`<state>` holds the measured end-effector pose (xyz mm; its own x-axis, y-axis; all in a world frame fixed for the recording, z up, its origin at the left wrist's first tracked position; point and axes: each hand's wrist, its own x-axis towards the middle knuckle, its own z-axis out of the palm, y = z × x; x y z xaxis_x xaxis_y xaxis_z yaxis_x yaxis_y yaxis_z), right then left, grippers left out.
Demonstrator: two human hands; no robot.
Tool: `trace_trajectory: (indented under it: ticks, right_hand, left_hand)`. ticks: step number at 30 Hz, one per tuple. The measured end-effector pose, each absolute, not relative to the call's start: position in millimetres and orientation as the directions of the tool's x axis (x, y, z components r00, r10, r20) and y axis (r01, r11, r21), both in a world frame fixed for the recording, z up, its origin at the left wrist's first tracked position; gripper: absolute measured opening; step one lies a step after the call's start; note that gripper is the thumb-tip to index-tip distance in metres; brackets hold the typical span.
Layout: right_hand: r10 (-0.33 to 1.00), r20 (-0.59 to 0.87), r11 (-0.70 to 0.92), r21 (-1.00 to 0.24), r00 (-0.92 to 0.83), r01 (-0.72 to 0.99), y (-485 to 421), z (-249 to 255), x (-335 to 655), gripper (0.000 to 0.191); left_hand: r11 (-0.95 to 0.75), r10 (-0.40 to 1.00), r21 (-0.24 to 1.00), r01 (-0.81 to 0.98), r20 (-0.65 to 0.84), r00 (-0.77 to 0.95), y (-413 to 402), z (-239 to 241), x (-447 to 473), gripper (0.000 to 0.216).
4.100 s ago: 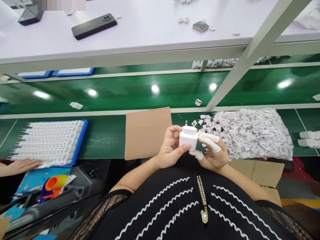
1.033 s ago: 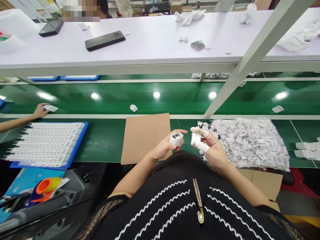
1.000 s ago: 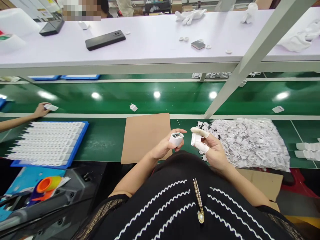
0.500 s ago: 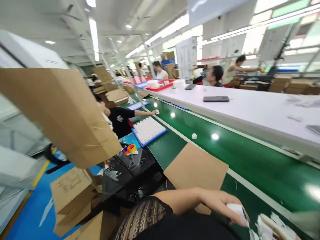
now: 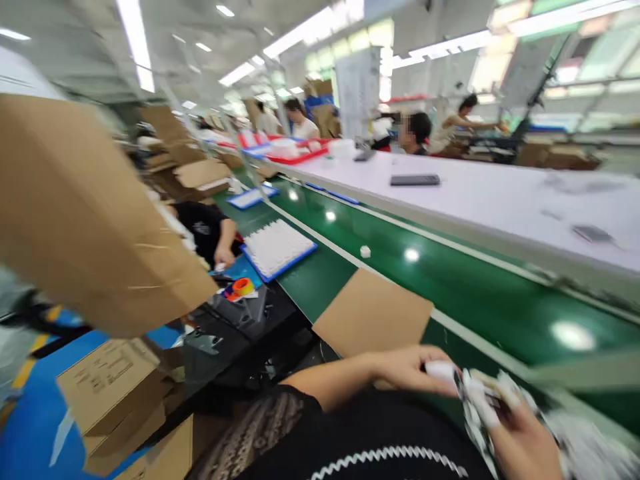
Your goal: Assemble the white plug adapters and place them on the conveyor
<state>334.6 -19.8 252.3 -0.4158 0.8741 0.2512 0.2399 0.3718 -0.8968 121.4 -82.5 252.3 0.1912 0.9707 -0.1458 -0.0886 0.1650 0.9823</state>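
My left hand point(image 5: 413, 370) reaches in from the left at the bottom, closed on a small white piece point(image 5: 440, 370) with a dark end. Close beside it is my right hand point(image 5: 523, 430), blurred, with white coverings on some fingers. Its fingers are curled around something dark that I cannot make out. White crumpled material point(image 5: 595, 440) lies around the right hand. A flat cardboard sheet point(image 5: 375, 310) rests on the green work surface, just beyond my left forearm.
On the green belt point(image 5: 475, 293) sits a small white part point(image 5: 365, 252). Farther left, a blue tray point(image 5: 277, 250) holds many white parts, near a co-worker's hand point(image 5: 225, 255). A large cardboard box point(image 5: 90, 220) juts in at left. Phones lie on the white shelf point(image 5: 350, 175).
My right hand has come into clear view and met my left hand, which still holds the white piece. The co-worker's arm has drawn back from the belt. The view has shifted.
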Motion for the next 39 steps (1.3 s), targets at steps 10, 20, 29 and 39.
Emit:
trace_trajectory:
  ticks: [10,20,29,39]
  right_hand:
    - [0.810,0.423,0.523,-0.834,-0.406,0.175,-54.0,283.2,338.3,0.025]
    - [0.788,0.478,0.573,-0.800,-0.388,0.178,-60.1,282.7,340.1,0.021]
    - [0.873,0.392,0.441,-0.888,-0.290,0.129,-61.8,282.1,343.2,0.022]
    - [0.818,0.425,0.529,-0.821,-0.388,0.216,-62.6,284.9,337.8,0.019]
  left_hand:
    - [0.047,0.960,0.997,0.058,-0.061,0.274,-97.6,276.9,120.9,0.039]
    - [-0.008,0.946,0.987,0.159,-0.044,0.320,-94.2,282.0,125.2,0.034]
    - [0.000,0.959,0.999,0.044,-0.012,0.284,-95.8,270.7,121.3,0.043]
    - [0.051,0.941,0.995,0.086,-0.077,0.330,-96.2,277.6,125.4,0.042]
